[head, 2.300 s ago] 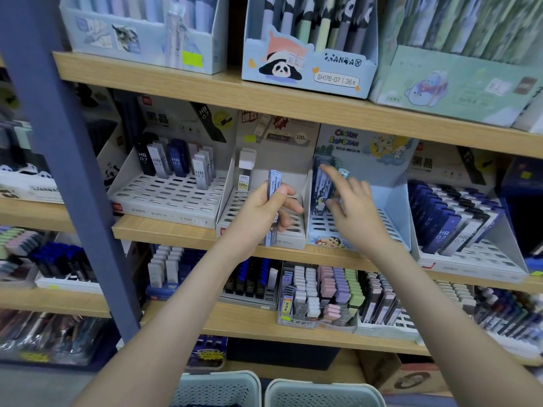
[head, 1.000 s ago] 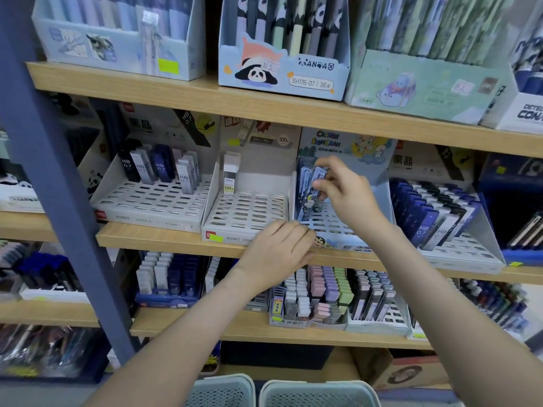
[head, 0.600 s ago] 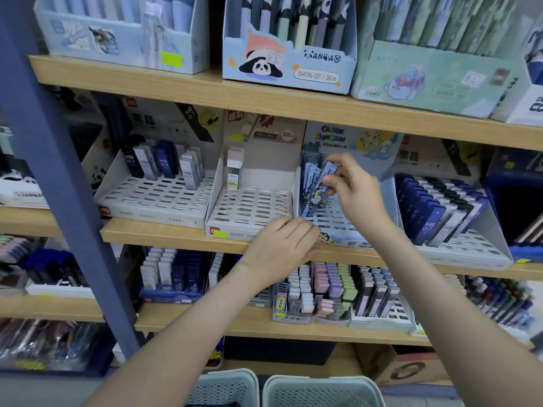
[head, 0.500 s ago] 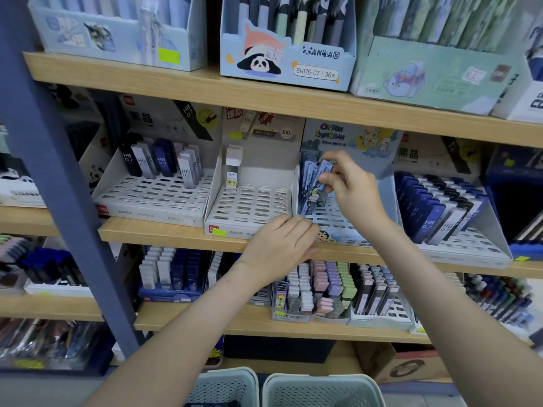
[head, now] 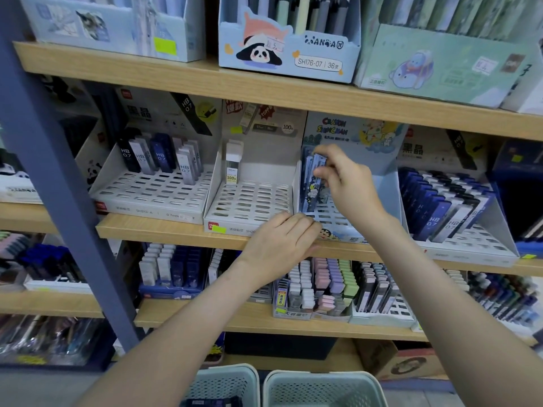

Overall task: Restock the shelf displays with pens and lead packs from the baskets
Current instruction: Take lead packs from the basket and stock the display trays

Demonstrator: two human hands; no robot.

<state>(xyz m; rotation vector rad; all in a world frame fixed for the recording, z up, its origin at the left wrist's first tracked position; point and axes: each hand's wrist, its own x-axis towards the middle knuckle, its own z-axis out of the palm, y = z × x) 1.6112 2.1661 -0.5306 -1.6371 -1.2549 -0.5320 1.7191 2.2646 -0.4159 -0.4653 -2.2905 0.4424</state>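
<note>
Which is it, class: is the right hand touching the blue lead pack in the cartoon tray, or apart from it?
Touching. The head view shows the right hand pinching the lead pack near its top between thumb and fingertips.

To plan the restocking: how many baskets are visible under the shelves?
2. The left basket and the right basket stand side by side at the bottom edge, both cut off; more may lie outside the view.
</note>
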